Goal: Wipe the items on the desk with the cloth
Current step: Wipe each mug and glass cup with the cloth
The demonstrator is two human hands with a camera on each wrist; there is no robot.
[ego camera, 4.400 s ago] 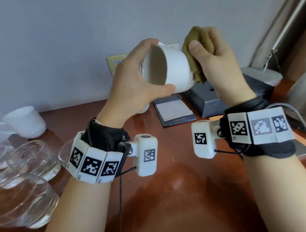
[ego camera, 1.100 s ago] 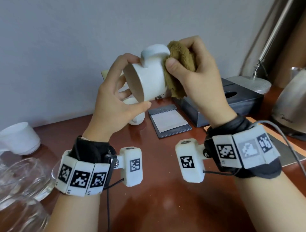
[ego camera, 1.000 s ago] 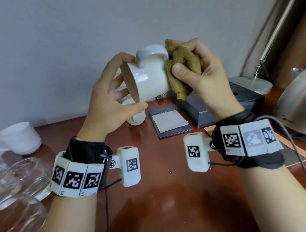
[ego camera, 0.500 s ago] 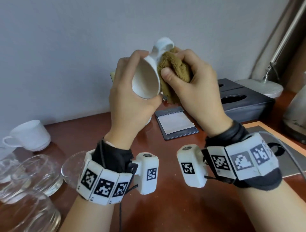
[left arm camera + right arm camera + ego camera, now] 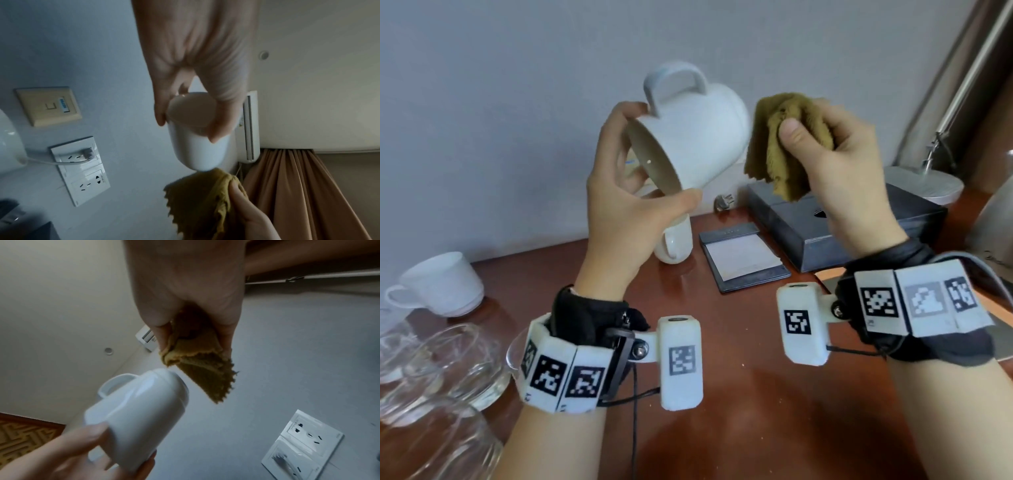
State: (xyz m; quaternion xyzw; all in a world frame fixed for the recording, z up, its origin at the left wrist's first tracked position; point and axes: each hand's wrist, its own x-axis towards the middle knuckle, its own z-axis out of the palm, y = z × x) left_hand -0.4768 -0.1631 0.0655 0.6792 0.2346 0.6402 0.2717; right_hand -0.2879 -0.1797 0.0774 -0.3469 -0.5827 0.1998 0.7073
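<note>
At about nine o'clock on the counter (image 5: 739, 394) stands a white teacup (image 5: 445, 282), with clear glass bowls (image 5: 438, 363) nearer at eight o'clock, all apart from the hands. The left hand (image 5: 626, 212) holds the white mug (image 5: 688, 137) up in the air over the counter's middle, its fingers (image 5: 681, 204) curled around the rim, thumb beneath and the others at the top and inside the mouth. The mug lies tipped on its side: its long axis runs from the mouth at seven o'clock to the base at one o'clock, handle uppermost. Just beyond that base, toward three o'clock, the right hand (image 5: 849, 161) grips the olive cloth (image 5: 780, 150), fingers and thumb clamped on the bunched fabric, a loose corner hanging down. Cloth and mug base sit just beside each other; the right wrist view suggests a slight gap, though contact at the edge cannot be ruled out. So the cloth hand is the nearer one to the base, and a short move toward nine o'clock would likely bring it onto the mug. Farther right rest a notepad holder (image 5: 743, 260) and a dark tissue box (image 5: 842, 222)
</note>
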